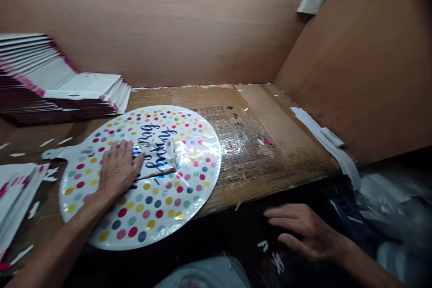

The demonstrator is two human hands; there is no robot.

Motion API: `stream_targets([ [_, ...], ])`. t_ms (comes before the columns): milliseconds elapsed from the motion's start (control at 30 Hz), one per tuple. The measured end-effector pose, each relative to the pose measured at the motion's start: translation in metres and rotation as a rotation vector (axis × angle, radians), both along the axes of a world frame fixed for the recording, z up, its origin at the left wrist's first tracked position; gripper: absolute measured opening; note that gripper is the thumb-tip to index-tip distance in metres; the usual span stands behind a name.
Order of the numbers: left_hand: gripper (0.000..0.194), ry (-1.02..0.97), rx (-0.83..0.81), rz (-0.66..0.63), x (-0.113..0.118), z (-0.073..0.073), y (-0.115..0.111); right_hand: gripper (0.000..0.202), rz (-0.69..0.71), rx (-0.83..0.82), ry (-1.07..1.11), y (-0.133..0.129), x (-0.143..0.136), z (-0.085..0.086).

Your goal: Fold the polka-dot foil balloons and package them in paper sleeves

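"Head view: any writing?"
"'happy' and 'bir…' (the 2nd word partly hidden) on the dotted balloon [145, 195], left on the table [249, 162]."
"Pointing?"
"Neck [53, 153] leftward, long axis along the table."
"Fingers?"
"Left hand [119, 166]: over a shiny packet [158, 162] atop it, grip unclear. Right hand [303, 229]: loosely spread, off the table's front edge."

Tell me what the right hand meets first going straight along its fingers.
The right hand would probably meet the worktable's front edge first, the dotted balloon lying beyond; the hand's height is unclear.
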State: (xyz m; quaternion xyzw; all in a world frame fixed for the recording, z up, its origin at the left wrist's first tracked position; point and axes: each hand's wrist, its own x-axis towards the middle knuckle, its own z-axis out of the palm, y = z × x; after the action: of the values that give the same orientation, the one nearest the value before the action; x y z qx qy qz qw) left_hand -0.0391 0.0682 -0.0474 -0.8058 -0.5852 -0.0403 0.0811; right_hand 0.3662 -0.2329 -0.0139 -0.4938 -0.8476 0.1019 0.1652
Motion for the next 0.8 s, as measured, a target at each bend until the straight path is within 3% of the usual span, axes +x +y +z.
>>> stream_targets([
  [33,0.066,-0.009,-0.012,0.003,0.0,0.0,-0.002,0.048,-0.068,0.075,0.03,0.0,-0.004,0.002],
  [100,0.063,-0.026,-0.021,0.038,0.0,-0.001,-0.007,0.038,-0.193,0.208,0.075,0.029,-0.022,0.005],
  [200,0.062,-0.041,-0.006,0.024,0.0,-0.003,-0.014,0.025,-0.24,0.285,0.093,0.124,-0.082,0.012],
  [300,0.059,-0.056,0.011,-0.027,0.0,-0.005,-0.02,0.028,-0.17,0.189,0.017,0.226,-0.164,0.02],
  [400,0.055,-0.103,0.007,-0.055,-0.003,-0.006,-0.024,0.025,-0.153,-0.067,-0.183,0.289,-0.229,0.021],
  [467,0.054,-0.159,-0.013,-0.065,-0.006,-0.007,-0.025,0.026,-0.141,-0.141,-0.245,0.305,-0.25,0.018],
  [567,0.052,-0.327,-0.068,-0.062,-0.013,-0.004,-0.024,0.021,-0.128,-0.161,-0.211,0.305,-0.254,0.011],
  [700,0.05,-0.79,-0.188,-0.014,-0.011,0.009,-0.026,0.017,-0.088,-0.27,0.145,0.295,-0.242,0.0],
  [800,0.052,-1.066,-0.184,-0.045,-0.006,0.022,-0.032,0.027,-0.02,-0.371,0.33,0.289,-0.242,-0.002],
])
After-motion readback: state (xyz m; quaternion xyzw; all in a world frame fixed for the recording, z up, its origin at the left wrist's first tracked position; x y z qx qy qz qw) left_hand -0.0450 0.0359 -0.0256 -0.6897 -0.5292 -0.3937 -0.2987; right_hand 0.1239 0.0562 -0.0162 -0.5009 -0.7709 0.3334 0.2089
